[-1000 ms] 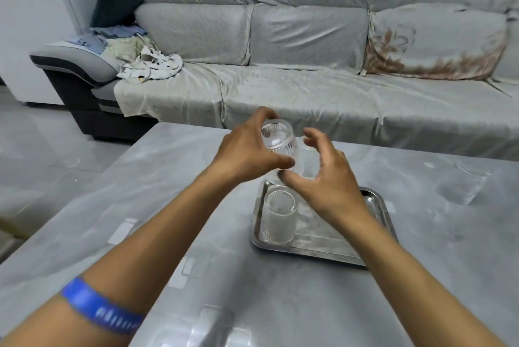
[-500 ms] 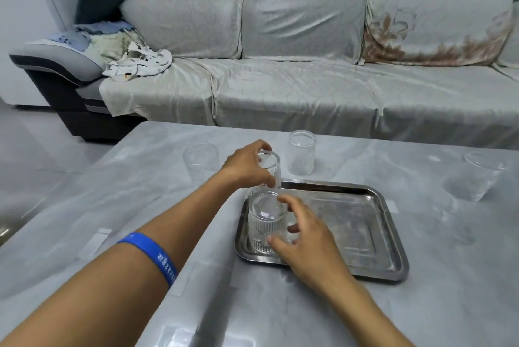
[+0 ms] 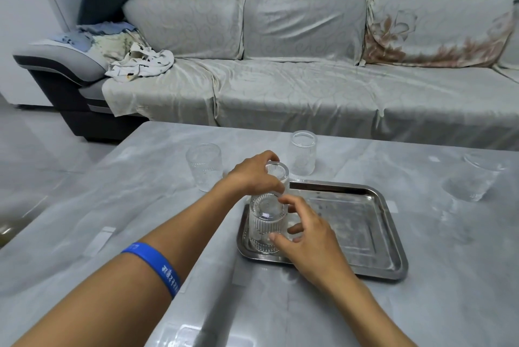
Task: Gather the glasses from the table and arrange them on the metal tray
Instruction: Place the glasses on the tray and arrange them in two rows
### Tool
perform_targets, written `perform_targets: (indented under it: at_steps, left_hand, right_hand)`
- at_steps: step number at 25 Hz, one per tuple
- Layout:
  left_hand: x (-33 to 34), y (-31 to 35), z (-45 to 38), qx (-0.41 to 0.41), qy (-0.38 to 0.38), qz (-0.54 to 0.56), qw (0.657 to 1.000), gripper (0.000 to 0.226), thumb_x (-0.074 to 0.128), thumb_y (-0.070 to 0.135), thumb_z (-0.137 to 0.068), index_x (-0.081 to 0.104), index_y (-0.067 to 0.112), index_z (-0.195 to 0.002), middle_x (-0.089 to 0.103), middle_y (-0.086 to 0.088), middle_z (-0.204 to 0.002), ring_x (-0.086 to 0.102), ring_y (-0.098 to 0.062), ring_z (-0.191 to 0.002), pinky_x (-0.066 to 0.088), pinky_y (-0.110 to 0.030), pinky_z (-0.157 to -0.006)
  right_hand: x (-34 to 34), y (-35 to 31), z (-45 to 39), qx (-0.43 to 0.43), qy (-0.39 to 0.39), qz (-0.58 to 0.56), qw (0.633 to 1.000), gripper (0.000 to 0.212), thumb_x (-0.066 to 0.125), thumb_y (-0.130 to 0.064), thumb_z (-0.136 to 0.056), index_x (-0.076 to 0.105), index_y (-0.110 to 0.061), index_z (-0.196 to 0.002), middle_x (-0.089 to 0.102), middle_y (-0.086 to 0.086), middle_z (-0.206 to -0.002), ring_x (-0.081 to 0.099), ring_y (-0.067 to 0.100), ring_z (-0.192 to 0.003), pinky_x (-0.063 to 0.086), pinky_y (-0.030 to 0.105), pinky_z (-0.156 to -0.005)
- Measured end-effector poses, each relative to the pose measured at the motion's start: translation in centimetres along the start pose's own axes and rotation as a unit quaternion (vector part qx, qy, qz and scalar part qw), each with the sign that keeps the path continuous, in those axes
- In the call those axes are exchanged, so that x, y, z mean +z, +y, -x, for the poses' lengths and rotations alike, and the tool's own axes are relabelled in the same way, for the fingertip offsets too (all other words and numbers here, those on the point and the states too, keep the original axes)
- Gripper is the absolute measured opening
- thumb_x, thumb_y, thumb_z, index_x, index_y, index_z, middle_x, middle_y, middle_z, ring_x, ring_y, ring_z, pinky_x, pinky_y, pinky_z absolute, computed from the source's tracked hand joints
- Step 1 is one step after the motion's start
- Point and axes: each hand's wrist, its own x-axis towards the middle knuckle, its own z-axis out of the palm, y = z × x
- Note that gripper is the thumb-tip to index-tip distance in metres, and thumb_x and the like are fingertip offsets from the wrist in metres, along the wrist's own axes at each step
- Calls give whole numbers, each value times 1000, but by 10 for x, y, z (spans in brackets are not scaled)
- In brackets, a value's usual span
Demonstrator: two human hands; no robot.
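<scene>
The metal tray (image 3: 354, 223) lies mid-table. A ribbed glass (image 3: 264, 231) stands upright in its near left corner. My right hand (image 3: 311, 237) curls around that glass, thumb low on its side and forefinger by its rim. Just behind it, my left hand (image 3: 252, 175) grips a second clear glass (image 3: 278, 174) from above at the tray's far left corner; its base is hidden behind the front glass. Three more glasses stand on the table: one to the left (image 3: 204, 168), one behind the tray (image 3: 302, 154), one far right (image 3: 474, 178).
The grey marble-look table (image 3: 140, 206) has its left edge beside a tiled floor (image 3: 42, 155). A long covered sofa (image 3: 309, 88) runs behind the table, with crumpled clothes (image 3: 140, 61) at its left end. The tray's right half holds nothing.
My left hand has brought its glass down from above the tray to the far left corner. My right hand has dropped from beside that glass to the front ribbed glass.
</scene>
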Motion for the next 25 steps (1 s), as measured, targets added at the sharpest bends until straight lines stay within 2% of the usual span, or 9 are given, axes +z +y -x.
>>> perform_targets:
  at_steps: [4, 7, 9, 12, 14, 16, 18, 21, 25]
  left_hand:
    - [10, 5, 6, -19, 5, -2, 1000, 71, 73, 38, -58, 46, 35, -123, 61, 0, -119, 58, -25, -100, 51, -40, -85]
    - [-3, -4, 16, -19, 18, 128, 991, 81, 78, 49, -61, 45, 29, -132, 57, -3, -124, 58, -24, -107, 50, -39, -92]
    - [-26, -21, 21, -20, 147, 209, 967, 65, 75, 49, -67, 54, 25, -123, 62, -4, -118, 61, -22, -101, 50, -35, -85]
    - [-47, -64, 23, -69, 313, 96, 942, 55, 72, 30, -71, 54, 24, -122, 56, -6, -127, 53, -29, -115, 47, -39, -91]
    - [-44, -90, 23, -94, 271, 7, 958, 57, 73, 29, -71, 53, 24, -125, 44, -7, -140, 41, -33, -126, 42, -42, -97]
    - [-32, -107, 16, -94, 254, -13, 962, 36, 74, 28, -74, 64, 21, -107, 41, -7, -144, 42, -34, -127, 42, -39, -93]
    - [-30, -110, 9, -98, 294, 48, 949, 15, 76, 25, -73, 66, 19, -82, 58, -8, -123, 55, -34, -115, 42, -31, -81]
    - [-34, -108, 12, -118, 301, 156, 933, 19, 81, 23, -70, 64, 15, -69, 67, -3, -81, 66, -32, -88, 46, -32, -66]
    - [-42, -77, 51, -8, 349, 290, 891, 19, 85, 23, -69, 66, 17, -68, 70, -5, -99, 68, -26, -93, 57, -37, -74]
  right_hand:
    - [0, -2, 1, 1, -8, -7, 1000, 61, 73, -41, -70, 39, -47, -121, 50, -29, -109, 61, 2, -79, 53, 32, -74]
    - [-1, -2, 2, 2, -23, -12, 1000, 59, 73, -37, -73, 40, -47, -121, 54, -24, -114, 62, 3, -82, 54, 34, -75]
    - [-5, 0, 1, 16, -36, -36, 999, 58, 72, -32, -75, 41, -49, -121, 55, -18, -118, 63, 3, -86, 55, 36, -76]
    - [-5, 0, 6, 26, -37, -60, 997, 63, 71, -28, -77, 40, -52, -127, 54, -18, -122, 60, 0, -93, 55, 26, -74]
    - [-2, 1, 17, 23, -4, -68, 997, 65, 71, -26, -78, 39, -49, -130, 51, -22, -125, 56, -4, -97, 50, 13, -69]
    - [2, 4, 26, 28, 36, -75, 996, 60, 70, -28, -79, 41, -48, -128, 49, -27, -124, 54, -8, -98, 49, 12, -67]
    - [0, 8, 32, 39, 54, -74, 995, 51, 69, -31, -80, 45, -47, -122, 51, -29, -122, 54, -9, -97, 47, 13, -69]
    - [-6, 8, 39, 44, 69, -43, 996, 45, 68, -23, -81, 51, -39, -120, 54, -25, -119, 55, -4, -100, 44, 12, -73]
    - [-25, -20, 38, -15, 168, -42, 985, 36, 67, -18, -82, 57, -35, -112, 61, -24, -107, 57, -1, -97, 47, 17, -78]
